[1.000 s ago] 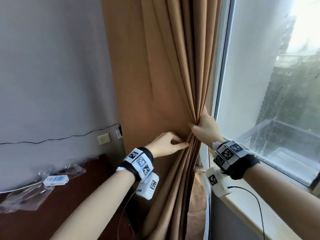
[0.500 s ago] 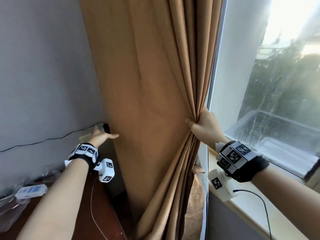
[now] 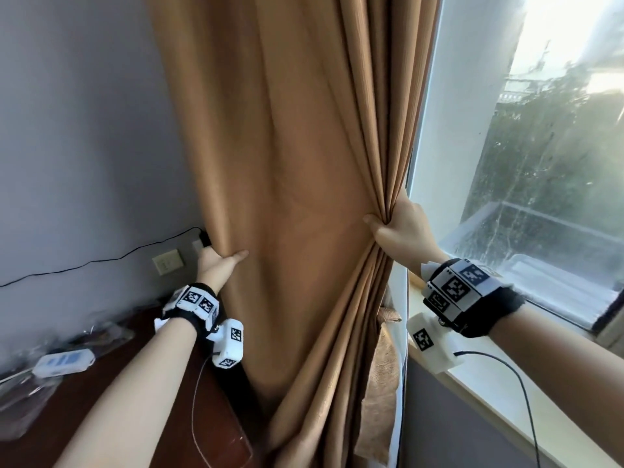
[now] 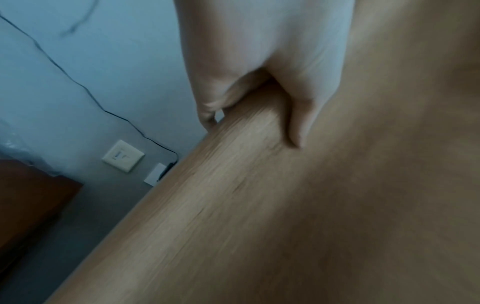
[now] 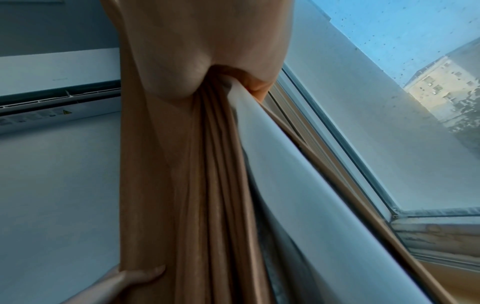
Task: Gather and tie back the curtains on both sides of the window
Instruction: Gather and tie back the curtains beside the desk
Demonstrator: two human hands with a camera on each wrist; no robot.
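Gripping bunched pleats of tan curtain (image 3: 297, 170) w/ right hand (image 3: 401, 231), thumb on room side, fingers wrapped round window-side folds, right by window frame (image 3: 425, 146). Clasping curtain's far left edge w/ left hand (image 3: 219, 265): thumb across front of fabric, fingers tucked behind, as left wrist view shows (image 4: 262, 67). Stretched flat btwn both hands, mid panel of cloth; below right hand, folds fanning down toward floor. Hanging at left side of window, whole curtain, against grey wall (image 3: 84, 130). Lower left: dark wood surface (image 3: 111, 393) w/ white remote-like device (image 3: 64, 361) & clear plastic wrap. Further back on wall: beige socket plate (image 3: 167, 265), black cable (image 3: 101, 261) running to plug at curtain edge. Beyond glass, blurred trees & bldg.
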